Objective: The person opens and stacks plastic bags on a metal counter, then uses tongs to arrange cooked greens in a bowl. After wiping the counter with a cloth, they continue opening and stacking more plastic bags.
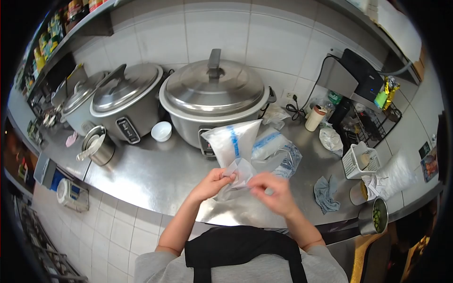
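Note:
In front of my body, my left hand [213, 184] pinches a clear plastic bag [240, 170] between thumb and fingers. My right hand [273, 192] has its fingers curled, with the fingertips at the right edge of the same bag; it is slightly blurred. Just beyond the hands stands a white plastic packet with blue print [234, 140], tilted against the big rice cooker [183, 120]. To its right lie another blue-printed packet [268, 144] and a crumpled clear wrapper [288, 160] on the steel counter [141, 177].
Two more lidded cookers [127, 96] [85, 96] stand at the left. Near them are a steel pot [101, 153] and a white bowl [161, 131]. At the right are a grey-blue cloth [326, 194], a white basket [353, 165], a jar [315, 119] and a steel container of green pieces [376, 217].

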Available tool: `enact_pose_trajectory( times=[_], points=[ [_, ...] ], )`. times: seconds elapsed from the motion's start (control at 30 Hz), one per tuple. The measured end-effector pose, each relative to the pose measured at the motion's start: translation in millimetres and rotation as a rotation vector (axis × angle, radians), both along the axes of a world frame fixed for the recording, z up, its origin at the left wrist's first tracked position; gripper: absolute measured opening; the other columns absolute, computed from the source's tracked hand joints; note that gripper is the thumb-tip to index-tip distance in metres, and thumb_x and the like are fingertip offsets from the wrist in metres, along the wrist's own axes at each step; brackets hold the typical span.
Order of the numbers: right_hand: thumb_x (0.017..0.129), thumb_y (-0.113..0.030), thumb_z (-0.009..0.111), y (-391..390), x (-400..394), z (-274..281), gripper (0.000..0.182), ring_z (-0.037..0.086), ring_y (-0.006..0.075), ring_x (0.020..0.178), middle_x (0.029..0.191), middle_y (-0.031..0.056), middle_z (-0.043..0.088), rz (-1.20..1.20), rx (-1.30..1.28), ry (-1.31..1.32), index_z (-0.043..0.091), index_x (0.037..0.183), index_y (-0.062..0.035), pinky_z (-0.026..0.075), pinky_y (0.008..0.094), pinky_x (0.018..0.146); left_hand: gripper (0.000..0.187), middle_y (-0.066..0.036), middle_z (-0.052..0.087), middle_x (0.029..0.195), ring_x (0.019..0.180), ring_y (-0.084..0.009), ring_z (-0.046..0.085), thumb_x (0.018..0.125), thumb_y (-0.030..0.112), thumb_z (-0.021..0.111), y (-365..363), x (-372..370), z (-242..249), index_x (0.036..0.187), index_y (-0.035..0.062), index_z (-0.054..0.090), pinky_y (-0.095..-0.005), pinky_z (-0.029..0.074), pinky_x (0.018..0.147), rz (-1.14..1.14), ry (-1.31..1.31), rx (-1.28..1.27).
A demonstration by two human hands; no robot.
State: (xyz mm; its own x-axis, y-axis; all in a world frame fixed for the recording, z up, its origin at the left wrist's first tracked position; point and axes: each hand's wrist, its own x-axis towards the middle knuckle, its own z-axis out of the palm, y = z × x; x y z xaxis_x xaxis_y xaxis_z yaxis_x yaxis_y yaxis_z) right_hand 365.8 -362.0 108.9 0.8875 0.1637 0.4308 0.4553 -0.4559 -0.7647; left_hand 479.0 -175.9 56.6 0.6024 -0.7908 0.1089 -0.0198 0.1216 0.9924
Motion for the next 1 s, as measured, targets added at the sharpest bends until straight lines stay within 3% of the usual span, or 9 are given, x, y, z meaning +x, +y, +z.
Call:
enact_pose_trajectory(
  times=[0.23,0.33,0.43,0.5,0.6,0.73,0.83,0.9,1.0],
  points=[
    [0.074,-0.01,0.064,27.2,50.7,39.9,0.018,0.058,0.0279,0.074,0.086,0.0104,0.06,0.031,-0.315,-0.466,0.062,0.089,0.0007,0.047,0.0316,0.068,0.037,-0.009,0.064,0.1,0.091,-0.0124,0.056,0.09,0.031,0.05,27.5,6.6,12.9,0.109,0.0002,0.057,-0.0271,0.043,0.08,-0.251,-0.202,0.201],
    [0.076,-0.009,0.063,17.2,70.0,17.5,0.016,0.059,0.0216,0.07,0.08,0.0077,0.061,0.238,-0.3,-0.091,0.06,0.087,0.0023,0.048,0.0289,0.065,0.057,-0.012,0.062,0.105,0.091,-0.0169,0.058,0.085,0.048,0.05,34.3,6.1,17.0,0.118,0.0016,0.051,-0.0322,0.042,0.085,-0.106,0.007,0.002],
    [0.078,-0.009,0.062,11.3,77.3,18.6,0.011,0.057,0.0125,0.065,0.071,0.0032,0.06,-0.075,0.281,0.194,0.059,0.082,0.0013,0.046,0.0262,0.059,0.073,-0.013,0.06,0.108,0.094,-0.0199,0.057,0.077,0.06,0.048,48.3,1.4,20.5,0.124,0.0037,0.047,-0.0347,0.041,0.087,0.076,0.145,-0.305],
    [0.078,-0.008,0.062,6.5,78.5,22.4,0.01,0.054,0.0062,0.061,0.066,0.0005,0.058,-0.089,0.262,0.291,0.059,0.081,0.0006,0.044,0.0239,0.054,0.072,-0.012,0.061,0.108,0.098,-0.0214,0.058,0.074,0.057,0.058,45.8,3.5,27.9,0.12,0.0029,0.049,-0.0329,0.042,0.086,0.061,0.12,-0.329],
    [0.078,-0.008,0.062,12.0,76.7,20.8,0.01,0.053,0.0072,0.061,0.067,0.0017,0.058,0.111,-0.106,0.152,0.059,0.082,0.0001,0.042,0.0239,0.054,0.066,-0.013,0.062,0.1,0.094,-0.0222,0.06,0.062,0.032,0.076,26.9,-5.4,53.3,0.115,0.0019,0.052,-0.0372,0.043,0.085,0.328,-0.523,0.107],
    [0.076,-0.011,0.064,28.7,64.0,26.5,0.014,0.052,0.009,0.061,0.069,0.0039,0.058,0.054,-0.026,0.026,0.059,0.082,0.0002,0.042,0.0242,0.055,0.047,-0.011,0.064,0.082,0.075,-0.0193,0.062,0.067,0.025,0.073,0.8,-9.7,60.2,0.105,0.0004,0.058,-0.0332,0.049,0.069,0.215,-0.835,0.214],
    [0.074,-0.016,0.066,19.0,53.1,12.4,0.02,0.054,0.0131,0.064,0.071,0.007,0.058,-0.037,0.063,-0.078,0.058,0.081,0.0003,0.043,0.0271,0.058,0.023,-0.007,0.062,0.063,0.052,-0.0119,0.057,0.073,0.015,0.068,0.7,-4.8,49.7,0.088,-0.0015,0.063,-0.0252,0.044,0.047,0.157,-0.413,0.33],
    [0.072,-0.02,0.068,4.4,56.0,-4.2,0.025,0.056,0.017,0.066,0.073,0.0097,0.059,-0.036,0.044,-0.132,0.057,0.08,0.0009,0.044,0.0298,0.06,0.009,-0.003,0.058,0.053,0.041,-0.0044,0.046,0.08,0.008,0.061,9.3,-1.0,41.4,0.077,-0.0004,0.064,-0.0187,0.032,0.037,0.377,-0.232,-0.037],
    [0.076,-0.016,0.067,-33.6,55.3,-30.0,0.021,0.057,0.01,0.075,0.078,0.0048,0.061,0.132,-0.278,0.374,0.06,0.088,-0.0009,0.046,0.0236,0.068,0.014,-0.001,0.055,0.052,0.041,-0.0028,0.041,0.084,0.011,0.059,38.0,8.9,48.0,0.074,0.0013,0.063,-0.0182,0.027,0.037,0.594,-0.217,-0.119]
  ],
)
